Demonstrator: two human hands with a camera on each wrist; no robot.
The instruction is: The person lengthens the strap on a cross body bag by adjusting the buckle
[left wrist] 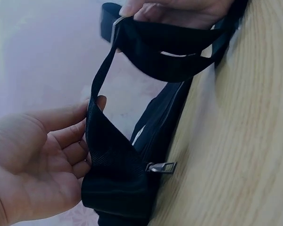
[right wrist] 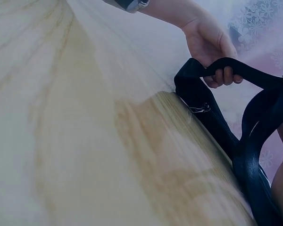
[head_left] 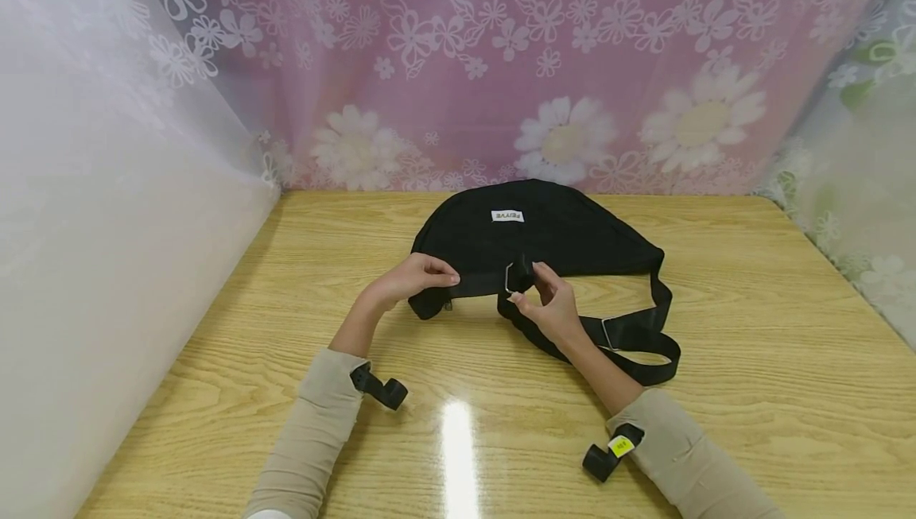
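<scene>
Lying on the wood-grain table (head_left: 215,392) near the pink floral curtain (head_left: 458,90), the black crossbody bag (head_left: 572,233) runs lengthwise left to right, its arched edge facing the curtain. Both forearms (head_left: 315,416) angle inward; the left hand (head_left: 411,276) pinches the webbing strap (head_left: 479,284), the right hand (head_left: 554,308) pinches it at the metal slider (head_left: 507,277).

The 2 arms (head_left: 308,424) reach forward, left fingers (head_left: 438,267) and right fingers (head_left: 549,277) pinching.

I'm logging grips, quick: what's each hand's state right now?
Left hand: closed, pinching the black strap between thumb and fingers.
Right hand: closed, holding the same strap at its metal slider.
</scene>
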